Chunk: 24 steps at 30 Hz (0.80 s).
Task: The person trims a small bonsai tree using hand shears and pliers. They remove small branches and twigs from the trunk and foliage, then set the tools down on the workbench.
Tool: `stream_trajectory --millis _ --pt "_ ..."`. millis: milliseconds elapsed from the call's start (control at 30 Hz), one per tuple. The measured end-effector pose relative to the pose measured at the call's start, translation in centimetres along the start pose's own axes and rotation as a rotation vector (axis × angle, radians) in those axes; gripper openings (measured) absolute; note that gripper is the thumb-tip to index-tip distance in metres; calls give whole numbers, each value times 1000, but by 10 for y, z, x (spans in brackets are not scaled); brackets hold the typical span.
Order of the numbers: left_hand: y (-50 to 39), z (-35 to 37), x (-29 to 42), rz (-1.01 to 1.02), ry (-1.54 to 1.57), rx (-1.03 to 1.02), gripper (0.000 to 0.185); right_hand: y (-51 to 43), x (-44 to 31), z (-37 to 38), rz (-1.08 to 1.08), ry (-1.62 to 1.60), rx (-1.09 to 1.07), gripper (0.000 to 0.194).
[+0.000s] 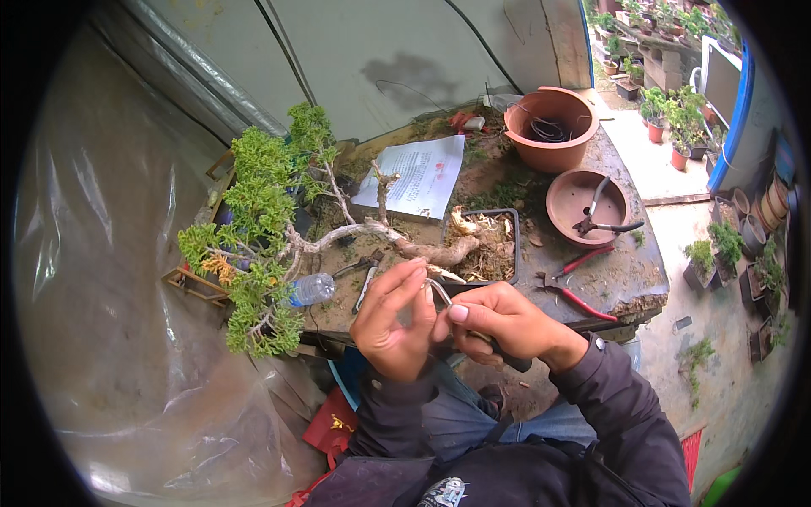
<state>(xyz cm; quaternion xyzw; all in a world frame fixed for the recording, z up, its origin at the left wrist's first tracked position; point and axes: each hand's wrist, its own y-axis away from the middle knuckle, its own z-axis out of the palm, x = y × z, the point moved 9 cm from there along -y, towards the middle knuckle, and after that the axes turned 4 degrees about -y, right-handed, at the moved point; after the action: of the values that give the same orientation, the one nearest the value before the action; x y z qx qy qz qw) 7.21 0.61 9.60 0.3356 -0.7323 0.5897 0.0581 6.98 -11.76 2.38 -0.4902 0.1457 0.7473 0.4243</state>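
Note:
My right hand (507,323) is closed round the dark handle of a hand tool (441,291), whose thin, curved metal end points up and left. The fingertips of my left hand (396,317) touch that curved end; what kind of tool it is cannot be told. Just beyond my hands stands a bonsai in a black rectangular pot (517,247). Its thick bare trunk (443,252) leans far to the left and carries green juniper-like foliage (263,180). Pale stripped wood shows at the trunk's base, close to my fingers.
Red-handled pliers (580,266) lie on the table (640,272). Wire cutters (592,222) rest in a round clay pot (557,206); a bigger plastic pot (548,155) behind holds dark wire. A printed sheet (421,174) and a plastic bottle (313,289) lie near the tree.

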Motion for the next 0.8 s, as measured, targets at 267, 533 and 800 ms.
stream_trajectory --millis 267,533,800 --pt "1 -5 -2 1 -1 17 25 15 -11 11 -56 -117 -123 41" --pt "-2 -7 2 14 -47 6 27 24 -15 -13 -123 187 178 31" --pt "-3 -6 8 -6 -136 -7 29 21 -42 4 -454 794 309 23"
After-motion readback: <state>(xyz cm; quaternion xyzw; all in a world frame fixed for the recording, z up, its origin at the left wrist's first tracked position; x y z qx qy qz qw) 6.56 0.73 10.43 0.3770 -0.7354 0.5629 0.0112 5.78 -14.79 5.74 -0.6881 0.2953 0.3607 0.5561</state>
